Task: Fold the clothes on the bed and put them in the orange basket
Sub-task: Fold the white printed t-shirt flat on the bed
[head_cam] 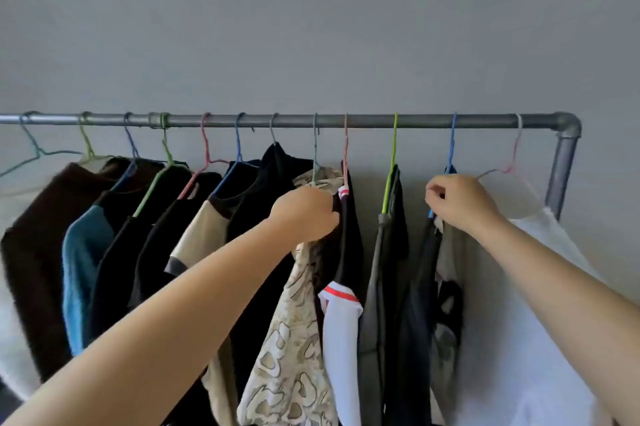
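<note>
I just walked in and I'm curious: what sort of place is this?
Probably a bedroom or closet corner at home. A metal pipe clothes rail runs along a plain grey wall, hung with shirts on coloured wire hangers, which the person's hands are sorting through.

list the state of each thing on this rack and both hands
left hand: grips the black garment with red-striped trim
right hand: pinches the garment on the blue hanger
patterned shirt: hanging
lime hanger: hooked on the rail, carrying dark clothing
teal hanger: empty
white garment: hanging at the right end
</note>
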Demonstrator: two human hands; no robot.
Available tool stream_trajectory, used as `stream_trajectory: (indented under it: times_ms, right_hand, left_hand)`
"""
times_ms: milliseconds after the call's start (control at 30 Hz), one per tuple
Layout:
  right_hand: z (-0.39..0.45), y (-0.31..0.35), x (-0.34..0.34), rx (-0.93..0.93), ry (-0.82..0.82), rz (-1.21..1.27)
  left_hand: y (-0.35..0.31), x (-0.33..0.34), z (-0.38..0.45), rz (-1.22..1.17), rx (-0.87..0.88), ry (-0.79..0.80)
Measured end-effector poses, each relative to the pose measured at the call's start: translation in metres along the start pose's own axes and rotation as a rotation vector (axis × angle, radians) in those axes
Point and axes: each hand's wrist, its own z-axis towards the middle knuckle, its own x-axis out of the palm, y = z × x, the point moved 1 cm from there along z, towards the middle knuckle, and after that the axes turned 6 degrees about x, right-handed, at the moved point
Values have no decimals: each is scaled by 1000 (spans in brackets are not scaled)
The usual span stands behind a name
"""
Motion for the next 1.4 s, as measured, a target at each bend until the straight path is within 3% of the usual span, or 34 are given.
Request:
stream_trajectory:
  times_ms: [167,233,300,367,433,500,667,767,900,1000,1133,1300,1400]
  right_hand:
    - [39,-76,-14,204,-173,-222]
    - [53,-98,-14,450,-72,-97]
    - [71,-113,-14,682,105,216]
    - [85,-112,-18,761,317,519]
    - [93,-108,-15,665,479,603]
    - [98,-104,-8,552,509,604]
    - [115,-114,-2,316,422,567]
    - [125,-121,4,136,325,324]
    - [134,-126,17,-42,117,231]
    - [134,-128,31,-100,-18,362]
    - [132,-121,36,-230,-308,456]
    - [139,-73,12,-460,-359,482]
    - [127,-27,-6,-612,-225,416]
  left_hand:
    - [-52,12,65,-79,81,-61]
    - [-70,18,84,-72,132,-68]
    - [-83,25,108,-73,185,-68]
    - [-92,31,125,-85,232,-56]
    - [-96,35,138,-102,267,-61]
    - [-98,37,152,-118,305,-66]
    - [-102,33,174,-232,416,43]
    - [-108,34,178,-114,466,218]
    - [-116,42,182,19,485,259]
    - [-122,47,182,33,405,254]
    - [-121,42,173,-146,232,238]
    - [-107,23,153,-307,-34,18]
    - [-92,8,118,-384,-171,-118]
